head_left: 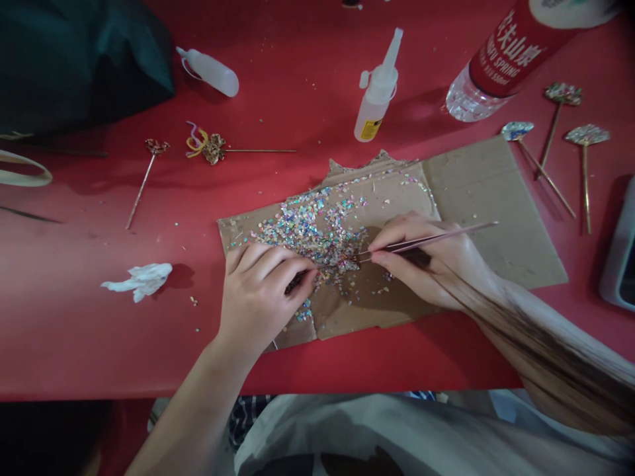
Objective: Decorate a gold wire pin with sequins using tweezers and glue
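Note:
My left hand rests over the left part of a cardboard sheet, thumb and forefinger pinched together. At those fingertips is what looks like an ornamental hairpin, its glittery head lying among the flakes and its stem mostly hidden. My right hand grips metal tweezers, whose tips point left and reach that head. Colourful shiny flakes are heaped across the cardboard between and beyond both hands.
On the red table, a glue bottle stands beyond the cardboard and another small bottle lies left. A water bottle, finished-looking hairpins, a phone, crumpled tissue and a dark bag surround it.

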Demonstrator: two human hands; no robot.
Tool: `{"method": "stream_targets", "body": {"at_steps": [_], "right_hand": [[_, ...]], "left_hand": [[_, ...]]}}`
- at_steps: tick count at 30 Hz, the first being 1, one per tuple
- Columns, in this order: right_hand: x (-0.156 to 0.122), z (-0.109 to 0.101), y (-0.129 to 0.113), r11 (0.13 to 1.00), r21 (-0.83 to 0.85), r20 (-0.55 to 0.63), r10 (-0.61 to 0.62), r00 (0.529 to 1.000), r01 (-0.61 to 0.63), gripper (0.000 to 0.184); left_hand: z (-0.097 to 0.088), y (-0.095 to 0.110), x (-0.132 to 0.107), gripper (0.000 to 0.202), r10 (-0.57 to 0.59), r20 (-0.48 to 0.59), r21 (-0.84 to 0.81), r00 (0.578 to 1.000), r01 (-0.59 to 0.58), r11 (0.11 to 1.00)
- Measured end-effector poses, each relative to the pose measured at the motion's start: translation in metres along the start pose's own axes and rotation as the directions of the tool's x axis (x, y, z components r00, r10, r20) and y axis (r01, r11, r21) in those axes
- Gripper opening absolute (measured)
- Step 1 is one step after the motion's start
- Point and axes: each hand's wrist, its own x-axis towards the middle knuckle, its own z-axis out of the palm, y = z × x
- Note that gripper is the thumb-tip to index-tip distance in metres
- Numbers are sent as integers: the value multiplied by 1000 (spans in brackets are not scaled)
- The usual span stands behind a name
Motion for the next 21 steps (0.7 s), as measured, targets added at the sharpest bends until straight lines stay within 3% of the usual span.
{"method": "stream_targets", "body": {"at_steps": [21], "right_hand": [[0, -2, -2, 999, 28, 13, 14, 1000, -14, 5]], "left_hand": [[0, 1, 1, 7, -6, 4, 0, 1000, 6, 1000]]}}
